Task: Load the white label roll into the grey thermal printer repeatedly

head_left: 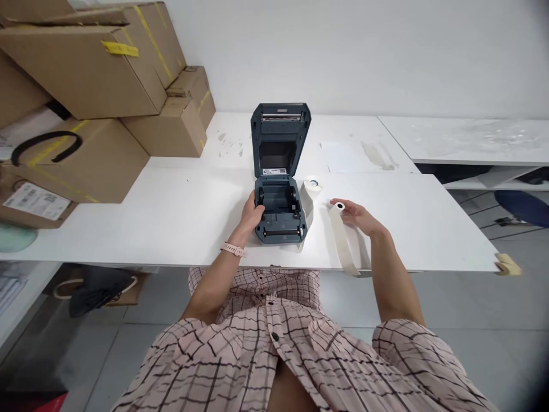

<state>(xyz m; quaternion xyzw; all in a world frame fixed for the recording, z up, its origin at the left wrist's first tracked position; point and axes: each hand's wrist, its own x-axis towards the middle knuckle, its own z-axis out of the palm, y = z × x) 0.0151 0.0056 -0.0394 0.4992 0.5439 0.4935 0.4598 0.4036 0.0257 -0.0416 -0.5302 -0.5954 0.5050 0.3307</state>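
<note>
A dark grey label printer (281, 224) stands on the white table with its lid (278, 133) raised, showing the bay inside. My left hand (251, 214) grips the printer's left side, its thumb over the edge. To the right of the printer, my right hand (358, 216) has its fingers around a small roll of label paper (338, 207). A loose strip (343, 243) hangs from that roll to the table's front edge. Another length of pale paper (309, 191), with a ring-shaped end, lies close against the printer's right side.
Cardboard boxes (86, 71) are stacked at the left, with a black curved band (47, 140) on one. A white sheet (345, 155) lies on the table (193, 223) behind my right hand. A wad of tape (509, 264) sticks to the front right corner. A blue stool seat (523, 207) is beyond.
</note>
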